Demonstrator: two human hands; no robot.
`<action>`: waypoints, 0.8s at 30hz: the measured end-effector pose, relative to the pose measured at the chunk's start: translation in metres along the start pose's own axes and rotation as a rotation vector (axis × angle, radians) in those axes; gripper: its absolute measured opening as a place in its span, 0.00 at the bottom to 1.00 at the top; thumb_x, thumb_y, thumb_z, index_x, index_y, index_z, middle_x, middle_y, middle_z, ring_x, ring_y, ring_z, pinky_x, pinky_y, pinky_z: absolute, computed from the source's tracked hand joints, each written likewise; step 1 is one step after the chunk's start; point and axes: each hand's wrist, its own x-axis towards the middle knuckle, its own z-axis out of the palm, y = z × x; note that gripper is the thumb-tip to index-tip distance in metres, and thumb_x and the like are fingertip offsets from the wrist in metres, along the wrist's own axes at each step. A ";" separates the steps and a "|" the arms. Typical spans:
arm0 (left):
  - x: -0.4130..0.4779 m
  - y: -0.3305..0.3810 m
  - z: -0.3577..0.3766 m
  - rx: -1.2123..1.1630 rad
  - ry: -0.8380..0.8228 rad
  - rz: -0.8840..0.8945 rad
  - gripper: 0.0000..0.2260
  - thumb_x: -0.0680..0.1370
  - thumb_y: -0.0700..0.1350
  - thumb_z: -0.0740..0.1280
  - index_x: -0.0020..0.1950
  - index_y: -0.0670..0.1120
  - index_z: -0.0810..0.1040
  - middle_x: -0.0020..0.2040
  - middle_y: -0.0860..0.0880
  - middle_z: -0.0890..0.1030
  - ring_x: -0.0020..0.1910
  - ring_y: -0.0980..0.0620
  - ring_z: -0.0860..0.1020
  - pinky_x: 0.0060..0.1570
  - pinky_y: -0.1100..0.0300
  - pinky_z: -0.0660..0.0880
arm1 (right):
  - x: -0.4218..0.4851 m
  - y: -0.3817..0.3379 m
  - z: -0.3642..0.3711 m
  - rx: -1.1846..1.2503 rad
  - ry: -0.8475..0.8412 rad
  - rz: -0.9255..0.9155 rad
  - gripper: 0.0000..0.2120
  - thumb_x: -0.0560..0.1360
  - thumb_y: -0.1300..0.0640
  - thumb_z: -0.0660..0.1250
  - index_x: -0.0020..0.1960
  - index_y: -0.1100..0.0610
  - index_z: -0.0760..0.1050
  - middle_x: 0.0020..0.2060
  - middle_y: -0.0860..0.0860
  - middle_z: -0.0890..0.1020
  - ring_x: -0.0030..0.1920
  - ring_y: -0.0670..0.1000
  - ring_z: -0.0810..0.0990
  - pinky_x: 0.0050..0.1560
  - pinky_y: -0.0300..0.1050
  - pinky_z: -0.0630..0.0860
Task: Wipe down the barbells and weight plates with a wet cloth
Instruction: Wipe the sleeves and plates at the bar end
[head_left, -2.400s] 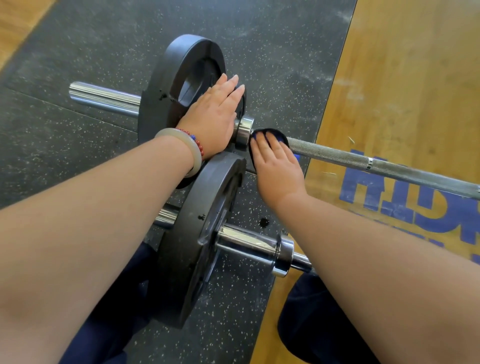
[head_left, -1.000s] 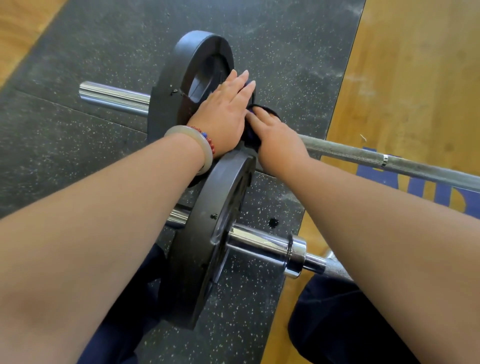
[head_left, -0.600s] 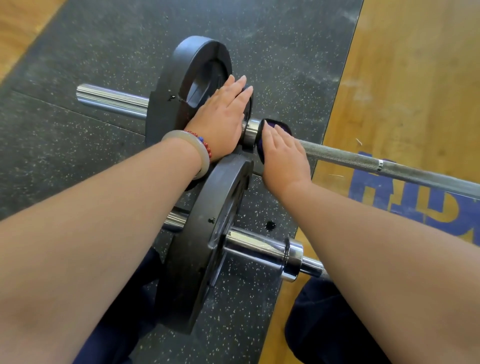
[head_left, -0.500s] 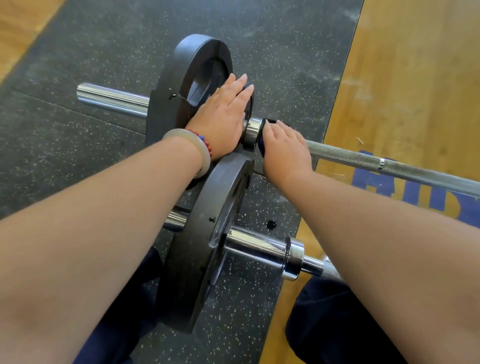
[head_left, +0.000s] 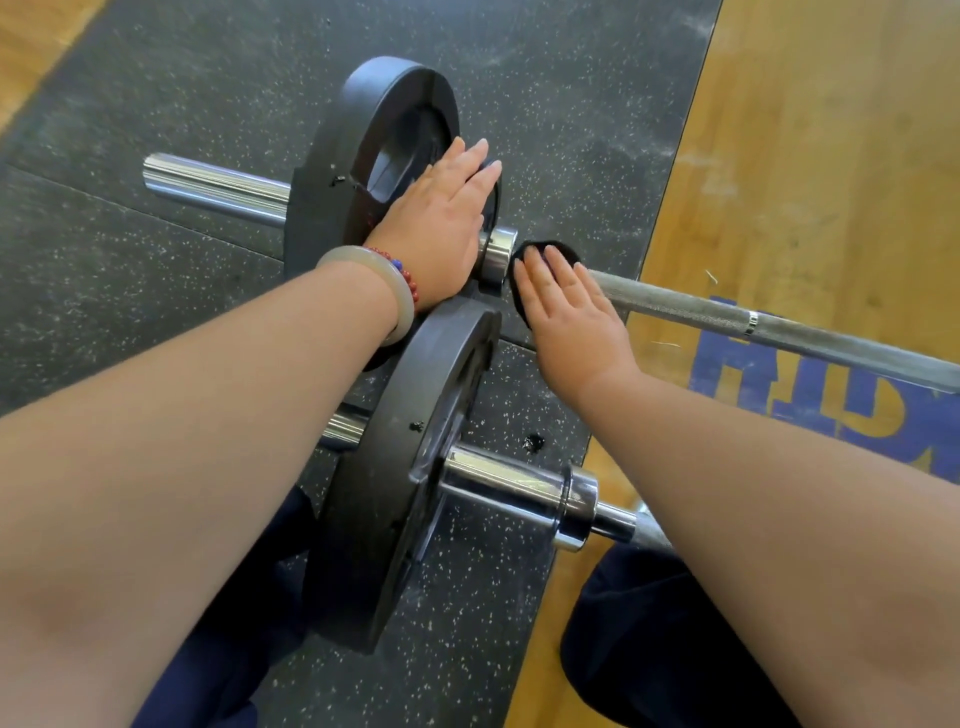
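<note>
1. My left hand (head_left: 441, 223) lies flat on the inner face of the far weight plate (head_left: 332, 171), fingers straight and close together, palm pressing on it.
2. That plate stands on edge on the far barbell (head_left: 779, 327). The bar's chrome end (head_left: 218, 187) sticks out on the plate's left side.
3. My right hand (head_left: 566, 317) is just right of the plate, past the shiny collar (head_left: 498, 254). Its fingers are straight and slightly spread, pressing the dark cloth (head_left: 519, 299) down on the bar. I cannot see my thumb.
4. The cloth sits on the bar right beside the collar, mostly covered by my hand. Only its rounded edge shows around my fingers.
5. A second weight plate (head_left: 395, 467) stands on edge nearer to me than the far plate, its top rim just below my left wrist. It rides on a near barbell (head_left: 509, 488).
6. Both plates rest on the speckled rubber mat (head_left: 156, 286). To the right of the far plate the mat meets a wooden floor (head_left: 831, 156) with blue lettering (head_left: 779, 384), and the far bar runs out over it.
7. On my left wrist, beside the far plate, I wear a pale bangle (head_left: 400, 291) and a bead bracelet (head_left: 400, 265).
</note>
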 end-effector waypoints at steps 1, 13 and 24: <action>0.000 0.000 0.000 0.001 0.001 -0.001 0.23 0.82 0.38 0.55 0.77 0.41 0.55 0.78 0.44 0.53 0.77 0.47 0.49 0.74 0.56 0.48 | -0.006 0.000 0.005 -0.033 -0.006 -0.030 0.32 0.80 0.59 0.50 0.76 0.59 0.33 0.76 0.54 0.36 0.76 0.55 0.35 0.74 0.51 0.36; 0.002 -0.003 0.002 0.002 0.007 0.023 0.23 0.81 0.37 0.55 0.76 0.39 0.57 0.77 0.42 0.55 0.77 0.44 0.50 0.75 0.52 0.50 | -0.008 0.011 0.013 -0.183 -0.003 -0.084 0.31 0.81 0.56 0.51 0.77 0.58 0.36 0.76 0.54 0.34 0.76 0.56 0.35 0.71 0.52 0.32; 0.003 -0.003 0.004 0.006 0.024 0.021 0.23 0.81 0.37 0.55 0.76 0.39 0.57 0.77 0.42 0.55 0.77 0.45 0.51 0.75 0.54 0.49 | 0.000 -0.007 0.012 -0.110 -0.005 0.028 0.33 0.80 0.57 0.52 0.76 0.60 0.35 0.75 0.56 0.33 0.75 0.57 0.33 0.72 0.53 0.34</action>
